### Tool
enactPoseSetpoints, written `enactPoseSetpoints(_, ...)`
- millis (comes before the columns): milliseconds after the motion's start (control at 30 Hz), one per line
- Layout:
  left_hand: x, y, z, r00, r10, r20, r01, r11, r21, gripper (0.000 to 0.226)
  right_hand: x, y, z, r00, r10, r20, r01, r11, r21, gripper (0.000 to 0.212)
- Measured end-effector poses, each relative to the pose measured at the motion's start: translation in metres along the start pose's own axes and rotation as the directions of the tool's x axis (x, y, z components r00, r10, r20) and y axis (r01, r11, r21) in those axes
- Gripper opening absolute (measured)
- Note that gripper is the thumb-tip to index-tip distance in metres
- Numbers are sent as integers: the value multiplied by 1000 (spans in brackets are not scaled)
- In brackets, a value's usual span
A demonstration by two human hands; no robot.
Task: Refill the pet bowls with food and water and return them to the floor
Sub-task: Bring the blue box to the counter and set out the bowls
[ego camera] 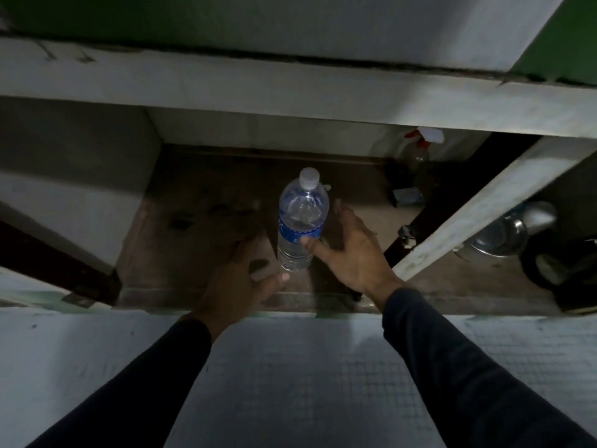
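Note:
A clear plastic water bottle [303, 218] with a white cap and blue label stands upright on the brown floor of an open low cabinet [200, 195]. My right hand [352, 250] is beside it on the right; the thumb touches the label and the straight fingers lie just off the bottle's right side. My left hand [242, 279] reaches in low on the left with relaxed fingers, holding nothing, its thumb close to the bottle's base. Shiny steel bowls [504, 236] sit in the neighbouring compartment at the right.
A white cabinet door [484, 208] swings open between the bottle and the steel bowls; another open door [64, 202] is at the left. A spray bottle with a red and white trigger [421, 147] stands at the back right. A counter edge [290, 85] overhangs above. Pale tiled floor [323, 367] lies below.

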State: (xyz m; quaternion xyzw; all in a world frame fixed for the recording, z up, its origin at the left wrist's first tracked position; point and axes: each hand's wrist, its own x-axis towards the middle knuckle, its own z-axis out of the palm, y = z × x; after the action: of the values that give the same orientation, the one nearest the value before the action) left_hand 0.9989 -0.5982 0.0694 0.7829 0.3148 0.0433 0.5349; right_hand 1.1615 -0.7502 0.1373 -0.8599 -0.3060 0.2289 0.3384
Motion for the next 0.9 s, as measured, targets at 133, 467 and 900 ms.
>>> enactPoseSetpoints(133, 27, 11, 10, 997, 63, -34, -64, 998, -24, 107, 18, -13, -1, 997, -56, -46, 61, 991, 123, 79)
enactPoseSetpoints(467, 61, 27, 24, 977, 212, -6, -209, 956, -205, 72, 47, -21, 9, 987, -130, -96, 156, 922, 353, 65)
enactPoseSetpoints(900, 82, 2, 55, 992, 119, -46, -127, 937, -326, 78, 67, -11, 15, 997, -80, -17, 78, 867, 491, 61)
